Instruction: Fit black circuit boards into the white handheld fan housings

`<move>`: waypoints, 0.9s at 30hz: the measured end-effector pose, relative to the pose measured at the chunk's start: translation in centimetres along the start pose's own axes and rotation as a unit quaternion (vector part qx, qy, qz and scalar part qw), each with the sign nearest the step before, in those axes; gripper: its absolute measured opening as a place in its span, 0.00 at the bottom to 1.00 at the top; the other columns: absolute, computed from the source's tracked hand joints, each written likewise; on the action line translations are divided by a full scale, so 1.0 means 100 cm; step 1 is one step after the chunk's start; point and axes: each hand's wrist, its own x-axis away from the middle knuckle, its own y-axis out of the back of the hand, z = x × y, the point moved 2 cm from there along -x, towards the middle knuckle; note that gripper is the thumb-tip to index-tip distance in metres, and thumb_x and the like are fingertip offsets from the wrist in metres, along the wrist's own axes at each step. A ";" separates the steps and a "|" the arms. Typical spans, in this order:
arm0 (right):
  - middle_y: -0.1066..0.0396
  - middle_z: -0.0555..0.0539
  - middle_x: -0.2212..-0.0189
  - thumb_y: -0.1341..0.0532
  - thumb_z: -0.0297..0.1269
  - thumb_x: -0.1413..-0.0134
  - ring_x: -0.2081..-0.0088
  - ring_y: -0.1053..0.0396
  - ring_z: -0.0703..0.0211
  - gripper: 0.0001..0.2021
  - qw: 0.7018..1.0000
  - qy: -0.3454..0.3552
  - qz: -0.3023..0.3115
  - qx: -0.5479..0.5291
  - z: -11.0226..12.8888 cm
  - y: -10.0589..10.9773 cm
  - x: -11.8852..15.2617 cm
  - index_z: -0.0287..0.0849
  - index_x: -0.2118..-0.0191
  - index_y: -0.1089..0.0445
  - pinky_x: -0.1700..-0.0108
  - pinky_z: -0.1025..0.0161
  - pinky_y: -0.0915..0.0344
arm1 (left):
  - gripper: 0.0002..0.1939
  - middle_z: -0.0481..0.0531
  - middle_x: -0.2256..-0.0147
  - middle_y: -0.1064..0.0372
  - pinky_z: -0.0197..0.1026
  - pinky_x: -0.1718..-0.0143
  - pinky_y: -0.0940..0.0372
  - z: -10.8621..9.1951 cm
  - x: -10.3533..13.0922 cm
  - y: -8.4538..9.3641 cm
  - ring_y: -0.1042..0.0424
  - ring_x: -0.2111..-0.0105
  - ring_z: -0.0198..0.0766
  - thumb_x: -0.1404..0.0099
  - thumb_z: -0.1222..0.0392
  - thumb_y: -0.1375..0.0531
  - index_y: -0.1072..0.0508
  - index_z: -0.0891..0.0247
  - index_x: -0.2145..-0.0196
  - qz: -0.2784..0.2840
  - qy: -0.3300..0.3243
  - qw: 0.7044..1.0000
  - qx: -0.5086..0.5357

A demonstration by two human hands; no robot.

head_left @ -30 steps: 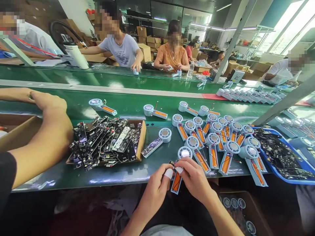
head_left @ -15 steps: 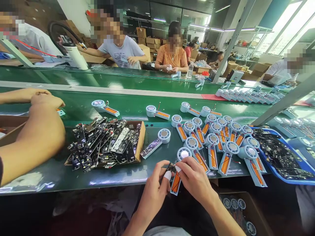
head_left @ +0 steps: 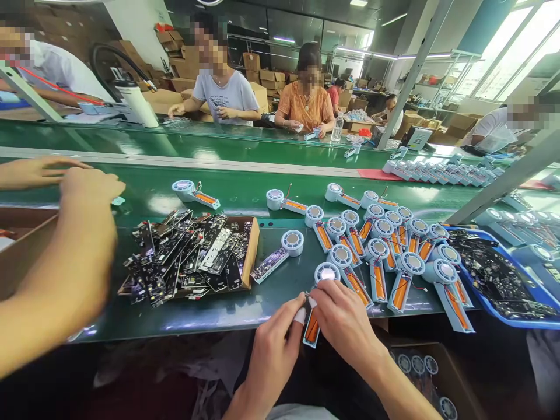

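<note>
Right in front of me, at the table's edge, lies a light-blue handheld fan (head_left: 327, 272) with an orange battery in its open handle (head_left: 311, 331). My left hand (head_left: 275, 339) is closed beside the handle, pinching a small black circuit board that its fingers now almost hide. My right hand (head_left: 343, 315) is closed over the neck of the fan, its fingertips meeting those of the left; what they pinch is hidden. White covers sit on some fingertips. A fan with a circuit board (head_left: 270, 265) in its handle lies just beyond my left hand.
A cardboard tray (head_left: 250, 254) heaped with circuit boards stands at left. Several open-handled fans (head_left: 378, 251) crowd the right, beside a blue tray (head_left: 510, 319) of boards. More fans rest on the green conveyor (head_left: 236, 175). A co-worker's arms (head_left: 83, 233) reach in from the left.
My fingertips have drawn together over the fan's neck, and the black board has gone mostly out of sight. Fans on the conveyor have shifted slightly right. The co-worker's arms at left have moved.
</note>
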 end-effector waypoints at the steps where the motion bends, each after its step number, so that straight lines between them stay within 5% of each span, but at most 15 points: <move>1: 0.29 0.45 0.65 0.46 0.25 0.34 0.66 0.30 0.55 0.10 0.999 -0.017 0.004 -0.042 -0.004 0.000 0.000 0.42 0.61 0.29 0.65 0.61 0.34 | 0.15 0.57 0.55 0.19 0.40 0.54 0.26 0.001 -0.002 0.002 0.19 0.59 0.43 0.29 0.62 0.46 0.22 0.62 0.51 0.010 0.003 1.000 0.008; 5: 0.27 0.46 0.61 0.46 0.26 0.33 0.63 0.28 0.58 0.12 0.981 -0.044 0.053 -0.180 -0.016 -0.002 0.000 0.44 0.51 0.28 0.62 0.64 0.32 | 0.16 0.54 0.59 0.19 0.35 0.66 0.25 0.006 -0.010 0.011 0.21 0.69 0.37 0.30 0.63 0.46 0.21 0.59 0.51 0.071 -0.002 0.995 0.066; 9: 0.26 0.46 0.64 0.45 0.28 0.33 0.62 0.28 0.57 0.11 0.973 -0.042 0.037 -0.222 -0.017 -0.007 -0.001 0.44 0.55 0.26 0.59 0.62 0.31 | 0.14 0.52 0.62 0.20 0.33 0.69 0.27 0.007 -0.016 0.015 0.25 0.73 0.34 0.30 0.61 0.45 0.20 0.59 0.54 0.094 0.004 0.990 0.104; 15: 0.25 0.45 0.57 0.46 0.27 0.34 0.57 0.27 0.56 0.12 0.975 -0.070 0.043 -0.208 -0.016 0.006 0.000 0.45 0.52 0.28 0.55 0.61 0.30 | 0.17 0.51 0.65 0.20 0.36 0.68 0.28 0.010 -0.021 0.017 0.23 0.71 0.37 0.32 0.57 0.45 0.25 0.60 0.49 0.132 0.118 0.976 0.126; 21: 0.29 0.45 0.58 0.47 0.17 0.40 0.61 0.29 0.56 0.19 0.989 0.021 0.135 -0.056 -0.017 0.027 0.007 0.45 0.53 0.29 0.62 0.62 0.33 | 0.24 0.49 0.67 0.23 0.37 0.72 0.31 0.021 -0.013 0.008 0.25 0.76 0.35 0.33 0.59 0.49 0.35 0.62 0.40 0.135 0.176 0.969 0.109; 27: 0.31 0.44 0.63 0.42 0.21 0.40 0.66 0.30 0.56 0.09 0.977 0.077 0.189 0.058 -0.013 0.016 -0.003 0.42 0.63 0.29 0.66 0.63 0.36 | 0.26 0.43 0.74 0.30 0.38 0.71 0.31 0.022 -0.014 0.004 0.29 0.80 0.35 0.34 0.64 0.52 0.36 0.60 0.38 0.170 0.153 0.971 0.071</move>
